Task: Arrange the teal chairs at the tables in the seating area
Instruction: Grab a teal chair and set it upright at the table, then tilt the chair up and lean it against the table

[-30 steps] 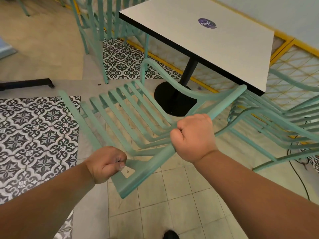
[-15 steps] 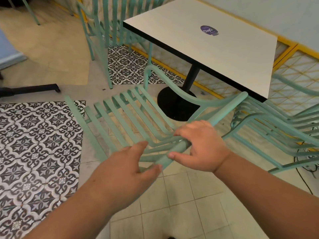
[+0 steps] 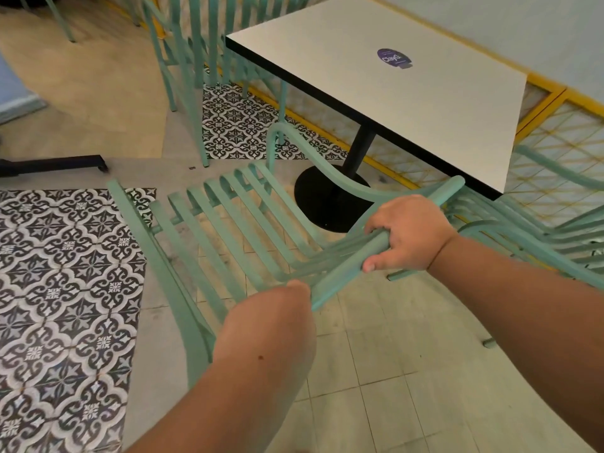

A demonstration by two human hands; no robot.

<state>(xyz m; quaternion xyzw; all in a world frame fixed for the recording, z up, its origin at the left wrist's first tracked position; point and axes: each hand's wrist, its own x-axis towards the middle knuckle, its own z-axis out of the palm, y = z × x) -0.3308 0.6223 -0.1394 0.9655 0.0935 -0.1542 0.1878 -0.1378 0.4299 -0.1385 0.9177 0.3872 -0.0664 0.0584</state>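
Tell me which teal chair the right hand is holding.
The middle chair, directly before the person: the right hand grips its top rail. The right chair and the far chairs stand untouched.

Floor, left: panel of black-and-white patterned tiles (image 3: 65, 273), bordered by a plain grey strip. Second patterned panel (image 3: 238, 129) farther back, near centre. Foreground: plain pale square tiles (image 3: 392, 371) with thin dark joints. Upper left: beige floor section (image 3: 91, 83). Black flat bar (image 3: 55, 164) lying on the floor at the left edge, just beyond the nearer patterned panel. Small dark speck (image 3: 192, 167) on the floor, well apart from the bar end. Right and rear: yellow-framed lattice railing (image 3: 555, 132) with pale mesh. Above the railing: pale wall (image 3: 523, 27). Upper centre: round purple sticker (image 3: 393, 58) with white lettering.
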